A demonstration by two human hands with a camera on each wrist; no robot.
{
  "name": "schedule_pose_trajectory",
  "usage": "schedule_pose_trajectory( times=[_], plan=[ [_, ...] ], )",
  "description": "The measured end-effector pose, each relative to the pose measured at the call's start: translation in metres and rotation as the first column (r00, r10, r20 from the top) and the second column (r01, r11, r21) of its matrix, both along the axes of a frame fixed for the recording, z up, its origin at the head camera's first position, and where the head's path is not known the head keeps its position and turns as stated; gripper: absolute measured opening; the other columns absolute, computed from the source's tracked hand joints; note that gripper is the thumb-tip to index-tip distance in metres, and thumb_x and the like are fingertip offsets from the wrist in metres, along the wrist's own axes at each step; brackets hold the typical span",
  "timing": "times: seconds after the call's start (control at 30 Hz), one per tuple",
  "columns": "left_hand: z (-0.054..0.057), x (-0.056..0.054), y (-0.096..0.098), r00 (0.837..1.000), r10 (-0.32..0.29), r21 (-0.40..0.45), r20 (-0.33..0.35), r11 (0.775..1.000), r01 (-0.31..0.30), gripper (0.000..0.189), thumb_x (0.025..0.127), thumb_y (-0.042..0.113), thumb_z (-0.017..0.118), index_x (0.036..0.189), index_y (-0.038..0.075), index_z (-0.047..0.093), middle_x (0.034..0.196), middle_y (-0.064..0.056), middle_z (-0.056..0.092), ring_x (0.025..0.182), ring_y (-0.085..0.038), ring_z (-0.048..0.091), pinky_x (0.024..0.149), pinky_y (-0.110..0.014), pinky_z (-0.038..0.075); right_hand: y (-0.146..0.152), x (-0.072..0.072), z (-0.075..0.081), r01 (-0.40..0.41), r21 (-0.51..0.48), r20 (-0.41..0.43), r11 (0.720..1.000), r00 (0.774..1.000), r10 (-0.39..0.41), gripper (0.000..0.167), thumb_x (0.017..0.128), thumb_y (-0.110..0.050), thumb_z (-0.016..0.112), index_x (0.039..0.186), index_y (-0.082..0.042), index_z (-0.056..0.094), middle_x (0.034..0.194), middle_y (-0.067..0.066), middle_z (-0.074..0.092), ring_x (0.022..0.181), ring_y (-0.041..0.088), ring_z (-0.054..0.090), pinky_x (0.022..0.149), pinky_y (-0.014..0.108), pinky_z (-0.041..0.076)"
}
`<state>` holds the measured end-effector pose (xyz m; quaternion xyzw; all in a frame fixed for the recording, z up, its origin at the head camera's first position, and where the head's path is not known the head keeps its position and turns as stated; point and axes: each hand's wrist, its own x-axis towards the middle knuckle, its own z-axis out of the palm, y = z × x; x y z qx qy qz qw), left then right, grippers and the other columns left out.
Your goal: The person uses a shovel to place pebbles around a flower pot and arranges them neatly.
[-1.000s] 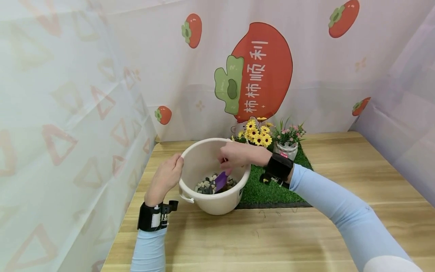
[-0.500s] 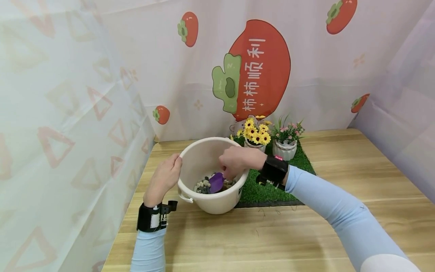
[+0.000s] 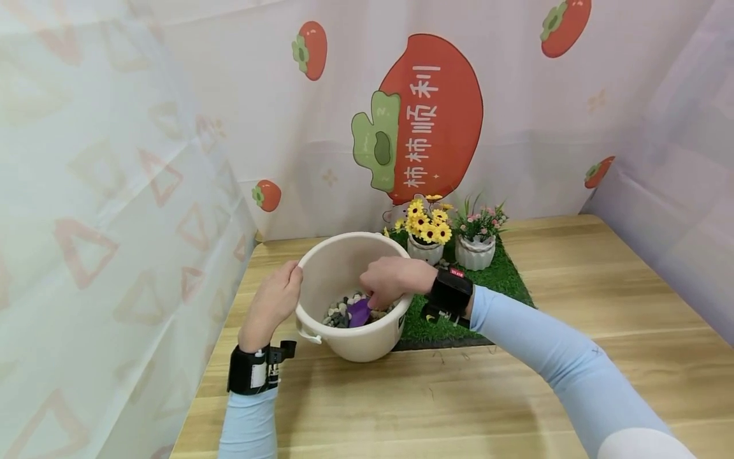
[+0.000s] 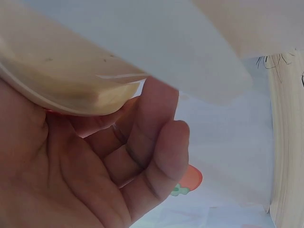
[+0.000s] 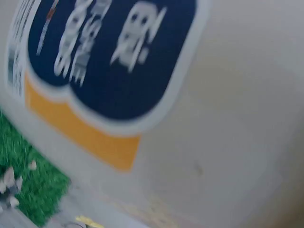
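Scoop (image 3: 359, 313) among pebbles (image 3: 335, 312) in bucket (image 3: 361, 347), right hand (image 3: 391, 278) gripping it, left hand (image 3: 272, 301) gripping rim (image 3: 350, 234)

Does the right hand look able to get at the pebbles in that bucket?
Probably yes: the right hand dips through the open top of the bucket, holding a purple scoop down by the pebbles, with nothing visible in the way.

light blue sleeves (image 3: 539, 344) meet black wristbands (image 3: 451, 296), the right one bearing a small red tag (image 3: 457, 272).
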<state>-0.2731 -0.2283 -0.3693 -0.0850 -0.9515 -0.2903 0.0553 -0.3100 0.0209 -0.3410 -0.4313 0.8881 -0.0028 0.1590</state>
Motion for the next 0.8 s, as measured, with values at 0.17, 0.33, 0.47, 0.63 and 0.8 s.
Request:
schedule_pose_trajectory(
  times=[0.17, 0.33, 0.47, 0.63, 0.8],
  plan=[
    [-0.001, -0.001, 0.002, 1.0, -0.003, -0.026, 0.001, 1.0, 0.003, 0.048, 0.106, 0.03, 0.025, 0.137, 0.004, 0.051, 0.122, -0.022, 0.065, 0.109, -0.039, 0.063, 0.092, -0.054, 0.049, 0.001, 0.0, -0.004, -0.038, -0.092, -0.011, 0.995, 0.999, 0.037, 0.039, 0.092, -0.017, 0.065, 0.058, -0.02, 0.044, 0.056, -0.008, 0.026, 0.053, 0.008, 0.026, 0.056, 0.025, 0.023],
    [-0.001, -0.002, 0.003, 1.0, -0.007, -0.059, 0.001, 0.998, 0.007, 0.049, 0.107, 0.03, 0.023, 0.139, 0.004, 0.049, 0.125, -0.022, 0.063, 0.112, -0.041, 0.061, 0.093, -0.056, 0.048, -0.002, -0.001, -0.008, 0.006, -0.117, -0.033, 0.993, 0.999, -0.01, 0.033, 0.091, -0.015, 0.064, 0.063, -0.018, 0.048, 0.058, -0.007, 0.028, 0.054, 0.009, 0.028, 0.058, 0.025, 0.024],
    [-0.003, -0.001, 0.005, 1.0, -0.002, -0.054, 0.011, 0.999, 0.003, 0.048, 0.106, 0.03, 0.024, 0.14, 0.005, 0.049, 0.126, -0.021, 0.063, 0.113, -0.041, 0.061, 0.094, -0.056, 0.048, -0.004, -0.001, -0.011, 0.084, -0.042, -0.041, 0.996, 0.995, -0.086, 0.028, 0.091, -0.021, 0.066, 0.067, -0.018, 0.052, 0.06, -0.006, 0.034, 0.057, 0.01, 0.034, 0.059, 0.026, 0.027],
    [-0.003, -0.001, 0.007, 1.0, 0.0, -0.043, 0.011, 0.999, 0.001, 0.048, 0.106, 0.029, 0.024, 0.14, 0.006, 0.05, 0.124, -0.022, 0.064, 0.112, -0.041, 0.062, 0.094, -0.056, 0.048, -0.005, -0.002, -0.013, 0.067, -0.026, -0.051, 0.997, 0.996, -0.068, 0.031, 0.091, -0.021, 0.065, 0.065, -0.018, 0.048, 0.061, -0.006, 0.034, 0.058, 0.011, 0.034, 0.06, 0.026, 0.026],
    [0.0, -0.001, 0.005, 1.0, 0.003, -0.044, 0.01, 0.999, -0.002, 0.049, 0.106, 0.029, 0.023, 0.141, 0.005, 0.048, 0.124, -0.021, 0.064, 0.11, -0.04, 0.063, 0.091, -0.055, 0.049, -0.009, -0.006, -0.013, -0.013, -0.124, -0.051, 0.992, 0.999, 0.007, 0.035, 0.092, -0.017, 0.064, 0.063, -0.019, 0.045, 0.058, -0.007, 0.029, 0.055, 0.009, 0.03, 0.059, 0.025, 0.024]
  ],
)
